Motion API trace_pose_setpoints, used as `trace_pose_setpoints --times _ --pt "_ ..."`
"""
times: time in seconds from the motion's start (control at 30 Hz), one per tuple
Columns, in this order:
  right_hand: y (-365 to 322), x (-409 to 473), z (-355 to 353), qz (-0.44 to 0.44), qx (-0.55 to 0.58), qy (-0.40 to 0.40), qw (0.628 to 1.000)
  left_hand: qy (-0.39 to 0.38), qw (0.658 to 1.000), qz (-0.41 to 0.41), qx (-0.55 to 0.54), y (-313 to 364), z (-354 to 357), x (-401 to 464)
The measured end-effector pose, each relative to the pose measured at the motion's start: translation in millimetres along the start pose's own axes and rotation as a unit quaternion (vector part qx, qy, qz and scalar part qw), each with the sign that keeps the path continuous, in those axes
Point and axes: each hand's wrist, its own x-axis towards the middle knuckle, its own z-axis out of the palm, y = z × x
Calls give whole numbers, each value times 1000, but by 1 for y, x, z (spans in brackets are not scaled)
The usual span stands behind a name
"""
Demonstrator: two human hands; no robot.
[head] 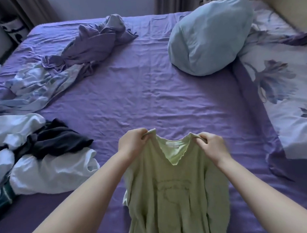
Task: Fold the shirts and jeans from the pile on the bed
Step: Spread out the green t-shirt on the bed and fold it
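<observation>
A pale green V-neck shirt point(171, 194) hangs in front of me above the near part of the bed. My left hand point(132, 143) grips its left shoulder seam, and my right hand point(212, 145) grips the right shoulder seam. The shirt's body droops down out of the bottom of the view. At the left edge of the bed lies the pile of clothes point(41, 155), white garments with a dark navy one on top.
The bed is covered by a wrinkled purple sheet point(148, 92). A crumpled purple and pale blue cover point(69, 60) lies at the far left. A light blue pillow point(207, 37) and a floral duvet point(280, 80) occupy the right side.
</observation>
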Motion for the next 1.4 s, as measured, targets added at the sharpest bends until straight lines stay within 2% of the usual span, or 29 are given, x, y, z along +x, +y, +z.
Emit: trace_pose_setpoints --times 0.33,0.47,0.6,0.8,0.9,0.97,1.17,1.3,1.4 --pt "45 70 95 22 -124 49 991 17 995 0 98 -49 116 84" --pt "61 82 114 0 -170 87 982 54 996 -19 72 -61 149 95" --pt "66 84 121 -26 -184 101 977 36 996 -26 82 -64 160 102" --pt "59 71 106 20 -184 12 983 -33 991 -33 129 -52 140 101" --pt "59 45 94 29 -145 -44 988 -31 990 -43 133 -37 133 86" --pt "61 25 85 35 -121 -62 990 -21 991 -10 135 -25 131 65" --pt "82 -18 60 64 -147 -97 982 -109 972 145 146 17 136 -4" --pt "102 -32 54 103 -173 -123 972 -132 964 180 147 42 147 -16" --pt "113 -33 55 99 -201 -136 965 -142 958 200 145 63 156 -12"
